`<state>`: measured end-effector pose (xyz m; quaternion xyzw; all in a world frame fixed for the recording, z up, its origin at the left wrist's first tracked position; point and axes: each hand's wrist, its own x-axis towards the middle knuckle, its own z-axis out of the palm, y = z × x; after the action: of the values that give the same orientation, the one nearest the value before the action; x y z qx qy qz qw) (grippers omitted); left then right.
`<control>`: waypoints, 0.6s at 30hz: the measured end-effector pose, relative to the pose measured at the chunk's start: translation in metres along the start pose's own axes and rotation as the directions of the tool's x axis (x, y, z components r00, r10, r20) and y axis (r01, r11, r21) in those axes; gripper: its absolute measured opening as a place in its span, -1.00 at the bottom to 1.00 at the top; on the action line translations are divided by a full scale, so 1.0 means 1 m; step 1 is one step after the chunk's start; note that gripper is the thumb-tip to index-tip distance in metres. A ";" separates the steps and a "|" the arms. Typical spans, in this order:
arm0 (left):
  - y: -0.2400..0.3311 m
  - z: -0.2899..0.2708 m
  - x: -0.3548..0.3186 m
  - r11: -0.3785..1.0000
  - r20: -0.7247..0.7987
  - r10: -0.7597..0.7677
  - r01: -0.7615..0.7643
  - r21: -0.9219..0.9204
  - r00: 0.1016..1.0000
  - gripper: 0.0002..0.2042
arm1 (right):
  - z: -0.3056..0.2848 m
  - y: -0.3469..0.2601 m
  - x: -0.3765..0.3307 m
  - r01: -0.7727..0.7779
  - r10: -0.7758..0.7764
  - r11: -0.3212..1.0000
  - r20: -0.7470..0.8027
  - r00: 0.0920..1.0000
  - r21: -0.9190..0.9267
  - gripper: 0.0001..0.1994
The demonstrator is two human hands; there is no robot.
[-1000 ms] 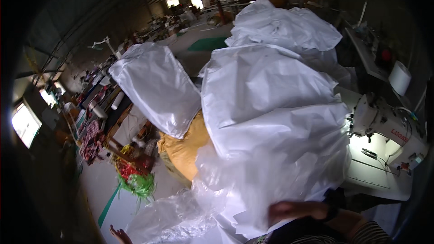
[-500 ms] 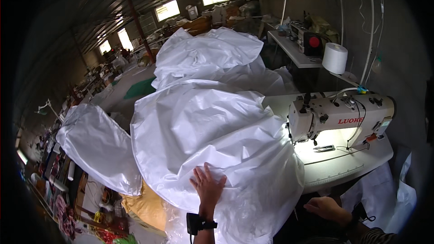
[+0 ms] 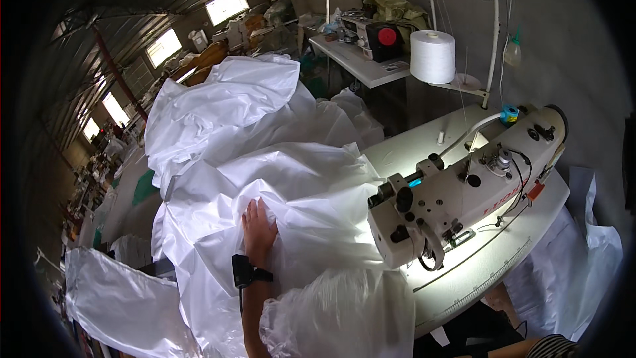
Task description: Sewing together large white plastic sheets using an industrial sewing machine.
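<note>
My left hand (image 3: pixel 260 229) lies palm down on a large heap of shiny white sheet material (image 3: pixel 218 199), its fingers stretched out and pressing into the folds. A black band with a small box (image 3: pixel 244 272) circles that wrist. To the right, the material runs up to the head of a white sewing machine (image 3: pixel 457 199), whose lamp lights the bed below. Its needle area is hidden behind the machine head. Of my right arm only the forearm (image 3: pixel 513 349) and a striped cuff show at the lower edge; the hand itself is out of sight.
A white thread cone (image 3: pixel 432 57) stands behind the machine. Farther back is another machine (image 3: pixel 371 36) on its own table. Clear plastic film (image 3: pixel 341 315) hangs at the front. White sheeting (image 3: pixel 553 268) hangs at the right, and a white bundle (image 3: pixel 126 301) lies at the left.
The view has turned right and come closer to the machine. My left hand stays flat on the white material, which is more bunched now. My right hand has dropped out of view.
</note>
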<state>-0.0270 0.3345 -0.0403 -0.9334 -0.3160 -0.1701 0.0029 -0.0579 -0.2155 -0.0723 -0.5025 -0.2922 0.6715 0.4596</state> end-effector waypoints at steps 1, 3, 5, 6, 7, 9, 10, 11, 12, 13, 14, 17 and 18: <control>-0.006 0.003 0.006 0.990 -0.054 0.122 -0.125 -0.059 0.991 -0.30 | -0.006 -0.003 -0.004 0.015 0.001 0.989 0.109 0.994 -0.147 -0.65; -0.024 -0.003 0.009 0.953 -0.071 0.180 -0.192 -0.234 0.981 -0.31 | -0.021 -0.003 -0.017 -0.129 0.130 0.991 0.050 0.990 -0.021 -0.66; -0.038 -0.024 0.000 0.979 0.034 0.109 -0.102 -0.175 0.993 -0.33 | -0.032 0.001 -0.032 -0.186 0.186 0.981 -0.009 0.982 0.047 -0.68; -0.038 -0.039 -0.009 0.971 0.019 0.164 -0.158 -0.179 0.986 -0.33 | -0.037 0.003 -0.040 -0.139 0.139 0.990 -0.009 0.990 0.030 -0.67; -0.032 -0.057 -0.017 0.997 0.131 0.060 -0.054 -0.050 0.990 -0.33 | -0.040 0.004 -0.046 -0.092 0.092 0.996 -0.010 0.996 0.008 -0.67; -0.001 -0.097 -0.042 0.994 0.238 -0.068 0.045 0.103 0.969 -0.33 | -0.042 0.003 -0.056 -0.136 0.135 0.990 0.022 0.991 0.046 -0.65; 0.021 -0.120 -0.061 0.953 0.313 -0.117 0.196 -0.233 0.943 -0.33 | -0.043 0.000 -0.060 -0.185 0.183 0.980 0.039 0.982 0.066 -0.64; 0.047 -0.142 -0.084 0.769 0.356 -0.162 0.344 -0.538 0.920 -0.32 | -0.043 -0.004 -0.061 -0.189 0.186 0.980 0.053 0.981 0.065 -0.64; 0.076 -0.160 -0.120 0.719 0.341 0.000 0.237 -0.653 0.940 -0.36 | -0.045 -0.008 -0.060 -0.153 0.154 0.988 0.094 0.984 -0.014 -0.63; 0.105 -0.175 -0.153 0.671 0.247 0.164 0.076 -0.738 0.955 -0.39 | -0.046 -0.013 -0.060 -0.108 0.121 0.990 0.139 0.983 -0.095 -0.63; 0.122 -0.187 -0.174 0.648 0.254 0.115 0.122 -0.752 0.960 -0.39 | -0.048 -0.016 -0.060 -0.079 0.101 0.984 0.139 0.985 -0.161 -0.61; 0.138 -0.212 -0.252 0.977 0.175 0.164 -0.134 -0.168 0.971 -0.64 | -0.054 -0.016 -0.065 -0.358 0.486 0.847 0.300 0.821 -0.394 -0.57; 0.135 -0.216 -0.280 0.971 0.164 0.217 -0.230 0.065 0.962 -0.71 | -0.053 -0.012 -0.071 -0.333 0.472 0.850 0.310 0.825 -0.408 -0.57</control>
<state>-0.2232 0.0372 0.0871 -0.9726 -0.2145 -0.0818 0.0364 0.0014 -0.2793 -0.0508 -0.4763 -0.3755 0.7822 0.1428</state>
